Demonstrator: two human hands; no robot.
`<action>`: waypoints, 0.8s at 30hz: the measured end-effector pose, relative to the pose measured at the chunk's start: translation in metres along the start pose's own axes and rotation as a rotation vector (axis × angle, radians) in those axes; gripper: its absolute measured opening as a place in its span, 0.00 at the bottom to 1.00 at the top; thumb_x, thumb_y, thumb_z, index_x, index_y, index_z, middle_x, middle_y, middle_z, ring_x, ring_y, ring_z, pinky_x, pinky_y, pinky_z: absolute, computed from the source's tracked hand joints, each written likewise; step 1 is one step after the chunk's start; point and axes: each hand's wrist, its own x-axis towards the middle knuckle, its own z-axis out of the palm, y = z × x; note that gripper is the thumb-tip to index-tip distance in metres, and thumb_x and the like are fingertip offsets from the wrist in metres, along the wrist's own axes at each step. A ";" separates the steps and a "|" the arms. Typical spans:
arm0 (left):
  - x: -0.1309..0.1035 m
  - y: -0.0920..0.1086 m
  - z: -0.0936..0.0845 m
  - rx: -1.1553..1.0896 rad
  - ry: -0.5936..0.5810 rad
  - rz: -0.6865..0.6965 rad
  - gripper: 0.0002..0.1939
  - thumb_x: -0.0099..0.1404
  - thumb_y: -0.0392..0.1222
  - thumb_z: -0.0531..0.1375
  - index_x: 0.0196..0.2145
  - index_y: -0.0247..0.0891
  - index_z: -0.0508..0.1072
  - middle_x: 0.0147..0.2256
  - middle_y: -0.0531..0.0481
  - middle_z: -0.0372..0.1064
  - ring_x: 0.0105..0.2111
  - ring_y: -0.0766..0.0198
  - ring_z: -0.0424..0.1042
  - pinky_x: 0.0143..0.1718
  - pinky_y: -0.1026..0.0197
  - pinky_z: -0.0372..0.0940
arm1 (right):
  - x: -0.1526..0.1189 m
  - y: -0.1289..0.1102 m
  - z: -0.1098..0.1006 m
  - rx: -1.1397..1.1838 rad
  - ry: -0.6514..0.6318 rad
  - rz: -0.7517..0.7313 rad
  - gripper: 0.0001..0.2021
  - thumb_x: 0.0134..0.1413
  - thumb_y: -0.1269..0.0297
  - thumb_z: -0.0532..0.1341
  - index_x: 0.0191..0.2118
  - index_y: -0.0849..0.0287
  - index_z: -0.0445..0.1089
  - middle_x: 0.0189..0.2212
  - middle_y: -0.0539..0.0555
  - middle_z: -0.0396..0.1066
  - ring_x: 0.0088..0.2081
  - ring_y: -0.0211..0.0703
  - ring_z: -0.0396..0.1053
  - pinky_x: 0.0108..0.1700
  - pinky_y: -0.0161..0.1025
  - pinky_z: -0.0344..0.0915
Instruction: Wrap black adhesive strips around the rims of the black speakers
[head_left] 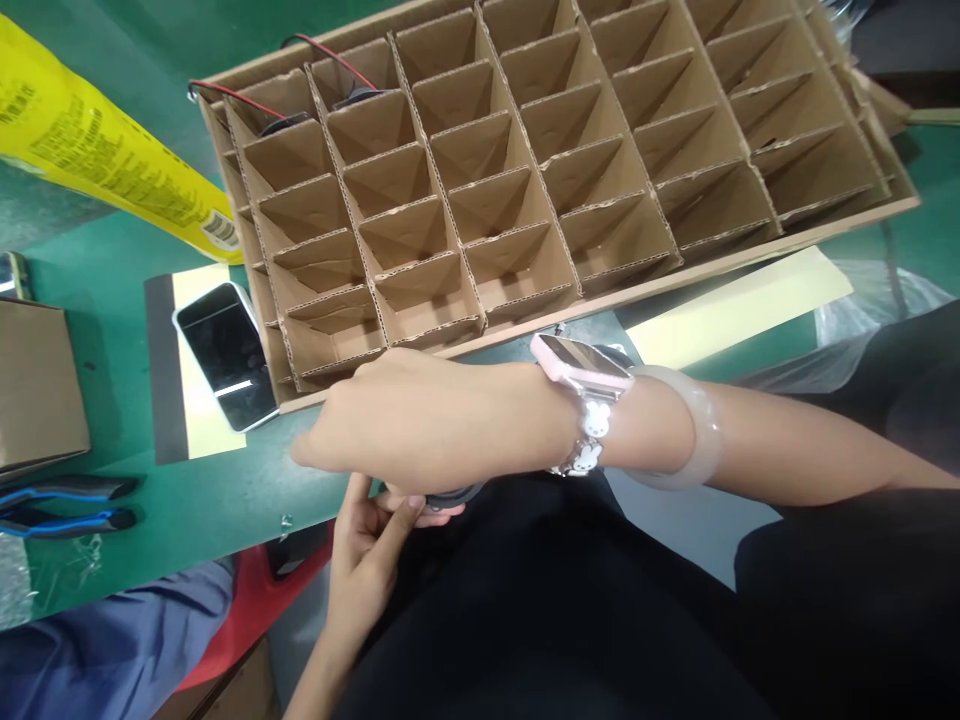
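Observation:
My left hand (pixel 367 550) is closed, thumb and fingers pinching a dark, rounded part (pixel 454 496) low at the table's near edge. Most of that part is hidden beneath my right hand, so its kind cannot be told. My right hand (pixel 435 415) reaches across above it, palm down with fingers curled under; what they hold, if anything, is out of sight. On the right wrist are a pink-cased watch (pixel 581 362) and a clear bangle (pixel 705 428). Just beyond the hands stands a cardboard box with dividers (pixel 457 265). Two of its far-left cells hold dark round parts (pixel 285 123) with red and black wires.
A white-framed phone (pixel 229 355) lies left of the box on yellow and black sheets (pixel 176 400). Blue-handled pliers (pixel 71 505), a carton (pixel 37 385) and a yellow package (pixel 112 140) are farther left. A co-worker's blue-clad limb (pixel 112 650) and a red stool (pixel 251 610) sit lower left.

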 end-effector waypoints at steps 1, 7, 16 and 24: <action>0.000 0.001 -0.001 0.058 0.029 0.010 0.10 0.61 0.47 0.63 0.36 0.40 0.67 0.26 0.54 0.74 0.27 0.61 0.77 0.32 0.62 0.73 | 0.001 0.000 0.000 -0.007 0.000 -0.007 0.07 0.52 0.77 0.49 0.27 0.65 0.61 0.17 0.46 0.56 0.17 0.27 0.40 0.24 0.34 0.39; 0.003 0.009 -0.024 0.295 0.128 0.011 0.08 0.52 0.39 0.69 0.27 0.36 0.73 0.28 0.49 0.76 0.31 0.56 0.76 0.29 0.64 0.70 | 0.009 -0.014 -0.008 -0.107 -0.113 -0.081 0.12 0.50 0.78 0.50 0.35 0.60 0.68 0.27 0.47 0.61 0.25 0.30 0.44 0.27 0.37 0.39; 0.011 0.009 -0.019 0.156 -0.033 -0.013 0.10 0.58 0.45 0.65 0.29 0.37 0.71 0.23 0.49 0.76 0.27 0.58 0.77 0.31 0.62 0.72 | 0.003 -0.008 -0.003 -0.056 0.010 0.094 0.08 0.51 0.77 0.54 0.24 0.62 0.63 0.15 0.44 0.57 0.18 0.28 0.43 0.22 0.34 0.41; 0.003 0.010 -0.008 0.251 -0.026 0.003 0.12 0.61 0.48 0.63 0.29 0.37 0.71 0.26 0.46 0.77 0.28 0.57 0.77 0.32 0.60 0.73 | -0.001 -0.009 0.002 -0.022 0.016 0.096 0.08 0.43 0.78 0.56 0.19 0.62 0.63 0.14 0.45 0.56 0.15 0.27 0.44 0.17 0.34 0.40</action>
